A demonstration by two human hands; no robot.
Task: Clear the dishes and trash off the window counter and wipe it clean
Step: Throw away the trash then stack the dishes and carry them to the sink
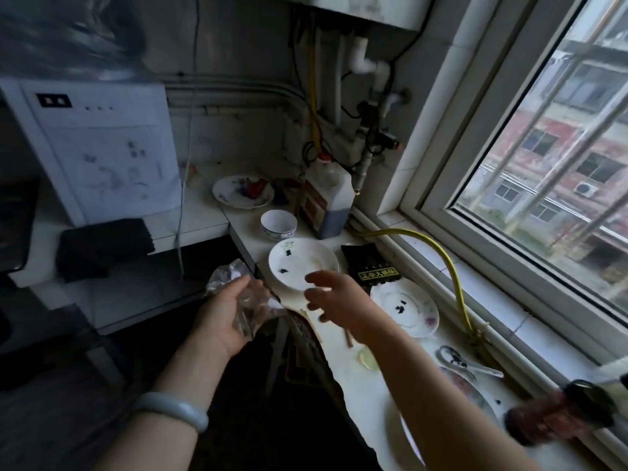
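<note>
Bowl [278, 224]: white, upright, far along the counter [353, 385].
First plate [295, 263]: white, dark specks, front edge, beside bowl.
Second plate [407, 311]: white, dark crumbs, window edge.
Packet [372, 266]: black, flat, between the plates.
Plastic bag [231, 277]: clear, crumpled, gripped by left hand [227, 311].

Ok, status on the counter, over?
Left hand holds clear plastic. Right hand open, over dirty white plate. Black packet beside plate; counter uncleared.
</note>
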